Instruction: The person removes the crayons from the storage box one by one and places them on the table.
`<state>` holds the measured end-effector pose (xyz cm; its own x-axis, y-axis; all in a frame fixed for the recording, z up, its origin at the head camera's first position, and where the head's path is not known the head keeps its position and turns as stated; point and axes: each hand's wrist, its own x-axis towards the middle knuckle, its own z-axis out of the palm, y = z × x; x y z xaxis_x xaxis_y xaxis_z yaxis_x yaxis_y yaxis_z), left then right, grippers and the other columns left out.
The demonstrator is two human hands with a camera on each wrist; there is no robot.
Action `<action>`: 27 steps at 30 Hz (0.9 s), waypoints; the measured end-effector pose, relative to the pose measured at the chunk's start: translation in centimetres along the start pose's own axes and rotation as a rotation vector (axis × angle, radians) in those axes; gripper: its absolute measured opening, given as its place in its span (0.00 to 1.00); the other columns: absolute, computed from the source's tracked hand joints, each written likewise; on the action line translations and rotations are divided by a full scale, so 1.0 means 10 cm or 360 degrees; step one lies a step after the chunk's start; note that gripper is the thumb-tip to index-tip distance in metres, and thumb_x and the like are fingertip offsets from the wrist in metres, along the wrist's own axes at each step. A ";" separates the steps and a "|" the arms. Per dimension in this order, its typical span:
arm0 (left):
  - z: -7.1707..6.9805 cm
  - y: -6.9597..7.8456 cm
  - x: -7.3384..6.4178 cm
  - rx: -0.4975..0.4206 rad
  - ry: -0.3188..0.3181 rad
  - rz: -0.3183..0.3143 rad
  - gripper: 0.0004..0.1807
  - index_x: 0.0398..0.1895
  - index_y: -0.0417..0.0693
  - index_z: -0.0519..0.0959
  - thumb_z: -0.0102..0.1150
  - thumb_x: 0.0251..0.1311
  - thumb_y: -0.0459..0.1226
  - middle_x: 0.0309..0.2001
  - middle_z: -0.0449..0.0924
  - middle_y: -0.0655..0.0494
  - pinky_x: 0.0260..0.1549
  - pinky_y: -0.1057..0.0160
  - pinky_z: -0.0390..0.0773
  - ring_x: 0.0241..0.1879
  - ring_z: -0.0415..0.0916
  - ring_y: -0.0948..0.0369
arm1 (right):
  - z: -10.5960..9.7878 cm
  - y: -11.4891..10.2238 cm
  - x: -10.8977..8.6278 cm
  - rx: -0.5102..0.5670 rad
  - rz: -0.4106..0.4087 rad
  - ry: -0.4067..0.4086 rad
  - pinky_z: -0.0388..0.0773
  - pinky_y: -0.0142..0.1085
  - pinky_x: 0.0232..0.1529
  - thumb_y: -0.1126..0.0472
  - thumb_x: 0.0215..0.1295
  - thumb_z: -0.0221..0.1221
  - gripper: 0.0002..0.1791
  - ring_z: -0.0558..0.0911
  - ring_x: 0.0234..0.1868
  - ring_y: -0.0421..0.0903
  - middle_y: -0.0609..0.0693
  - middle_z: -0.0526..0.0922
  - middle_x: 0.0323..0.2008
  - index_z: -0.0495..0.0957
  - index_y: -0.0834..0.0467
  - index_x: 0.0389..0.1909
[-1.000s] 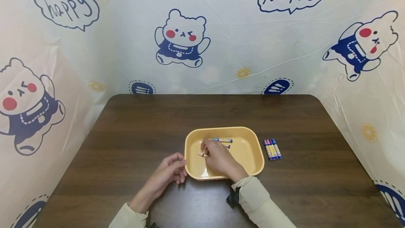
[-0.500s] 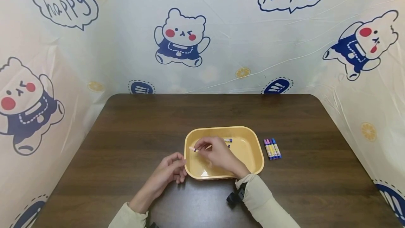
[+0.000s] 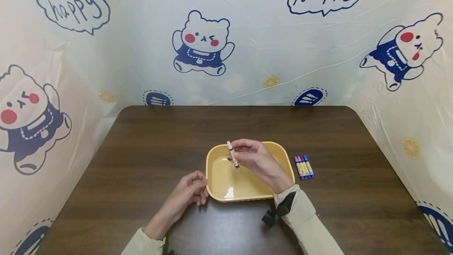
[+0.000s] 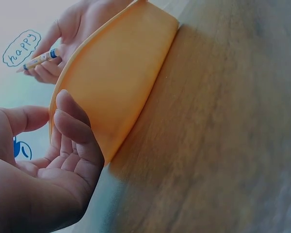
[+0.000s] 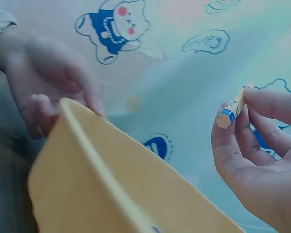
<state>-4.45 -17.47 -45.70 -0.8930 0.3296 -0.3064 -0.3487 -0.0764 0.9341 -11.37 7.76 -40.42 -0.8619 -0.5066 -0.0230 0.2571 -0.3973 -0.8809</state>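
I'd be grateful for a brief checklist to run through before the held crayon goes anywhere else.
1. Right hand pinches the pale-tipped crayon: ok.
2. That crayon is lifted off the tray floor: ok.
3. Left hand touches the tray's rim: ok.
4. Row of crayons lies side by side, right of the tray: ok.
5. Whole tray interior visible: not ok, the right hand covers part.
6. Number of crayons inside: cannot tell.

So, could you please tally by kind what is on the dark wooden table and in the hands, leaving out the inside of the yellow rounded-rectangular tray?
Slim yellow-wrapped crayon with a pale tip, in the right hand: 1
Slim yellow-wrapped crayons with darker tips, side by side on the table: 4
Yellow rounded-rectangular tray: 1
Total: 6
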 end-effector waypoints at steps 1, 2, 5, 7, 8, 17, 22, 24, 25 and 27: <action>0.00 0.00 0.00 0.0001 0.0005 -0.0004 0.10 0.40 0.36 0.68 0.53 0.71 0.36 0.25 0.76 0.50 0.20 0.67 0.74 0.20 0.74 0.59 | -0.02 -0.03 -0.01 -0.0004 -0.0006 0.0008 0.80 0.33 0.45 0.76 0.66 0.55 0.15 0.84 0.41 0.44 0.52 0.84 0.42 0.83 0.56 0.45; 0.00 0.00 0.00 0.0000 0.0007 -0.0007 0.10 0.40 0.36 0.67 0.53 0.71 0.36 0.25 0.76 0.50 0.20 0.67 0.74 0.20 0.74 0.59 | -0.03 -0.05 -0.01 -0.0015 -0.0014 0.0014 0.80 0.34 0.45 0.75 0.67 0.55 0.15 0.85 0.41 0.44 0.52 0.85 0.42 0.83 0.56 0.46; 0.00 0.00 0.00 0.0002 0.0006 -0.0008 0.10 0.41 0.34 0.67 0.52 0.71 0.35 0.25 0.76 0.50 0.20 0.67 0.73 0.20 0.74 0.59 | -0.09 -0.10 -0.02 -0.0055 -0.0053 0.0003 0.81 0.37 0.48 0.75 0.67 0.55 0.15 0.85 0.41 0.47 0.53 0.84 0.42 0.82 0.57 0.47; 0.01 0.00 0.00 0.0002 0.0002 -0.0005 0.11 0.41 0.34 0.67 0.52 0.71 0.35 0.25 0.76 0.50 0.20 0.67 0.73 0.20 0.74 0.59 | -0.11 -0.14 -0.04 -0.0090 -0.0071 0.0000 0.80 0.41 0.52 0.76 0.67 0.55 0.15 0.85 0.42 0.48 0.54 0.83 0.44 0.82 0.58 0.47; 0.01 0.00 0.00 0.0004 -0.0001 -0.0003 0.11 0.41 0.34 0.67 0.52 0.71 0.35 0.25 0.76 0.50 0.20 0.67 0.73 0.20 0.74 0.59 | -0.13 -0.16 -0.04 -0.0131 -0.0072 0.0002 0.80 0.42 0.52 0.76 0.67 0.55 0.15 0.85 0.42 0.49 0.55 0.83 0.44 0.81 0.59 0.48; 0.03 -0.02 0.01 -0.0032 -0.0018 -0.0017 0.10 0.40 0.35 0.67 0.53 0.71 0.36 0.25 0.76 0.51 0.20 0.67 0.73 0.20 0.74 0.59 | -0.12 -0.60 -0.30 -0.0901 -0.0064 0.0231 0.82 0.40 0.50 0.66 0.62 0.67 0.14 0.85 0.48 0.57 0.58 0.85 0.46 0.82 0.60 0.49; 0.04 -0.02 0.02 -0.0052 -0.0028 -0.0029 0.10 0.40 0.37 0.67 0.52 0.71 0.36 0.25 0.76 0.52 0.20 0.68 0.73 0.20 0.74 0.60 | -0.17 -0.81 -0.54 -0.1077 -0.0174 0.0351 0.83 0.41 0.46 0.65 0.62 0.67 0.14 0.86 0.44 0.52 0.60 0.84 0.46 0.82 0.59 0.49; 0.04 -0.02 0.01 -0.0059 -0.0027 -0.0032 0.09 0.40 0.38 0.68 0.52 0.71 0.36 0.25 0.75 0.52 0.20 0.68 0.73 0.20 0.74 0.60 | -0.23 -0.86 -0.65 -0.1133 -0.0212 0.0409 0.84 0.40 0.44 0.65 0.63 0.67 0.14 0.86 0.43 0.52 0.60 0.84 0.46 0.81 0.59 0.50; 0.03 -0.02 0.01 -0.0062 -0.0027 -0.0033 0.09 0.39 0.38 0.68 0.52 0.71 0.36 0.25 0.75 0.52 0.20 0.68 0.72 0.20 0.74 0.60 | -0.27 -0.88 -0.70 -0.1156 -0.0227 0.0443 0.84 0.40 0.43 0.65 0.63 0.66 0.14 0.86 0.42 0.53 0.59 0.84 0.45 0.81 0.59 0.50; 0.01 -0.01 0.01 -0.0063 -0.0029 -0.0038 0.09 0.39 0.39 0.68 0.52 0.71 0.37 0.25 0.75 0.52 0.20 0.67 0.72 0.21 0.74 0.60 | -0.36 -0.91 -0.80 -0.1205 -0.0258 0.0525 0.84 0.40 0.42 0.64 0.64 0.66 0.14 0.86 0.42 0.53 0.58 0.85 0.44 0.80 0.60 0.50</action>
<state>-4.45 -17.30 -45.79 -0.8790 0.3490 -0.3248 -0.3813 -0.1055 0.9184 -8.42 18.15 -33.90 -0.9767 -0.1913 0.0978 -0.1421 0.2343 -0.9617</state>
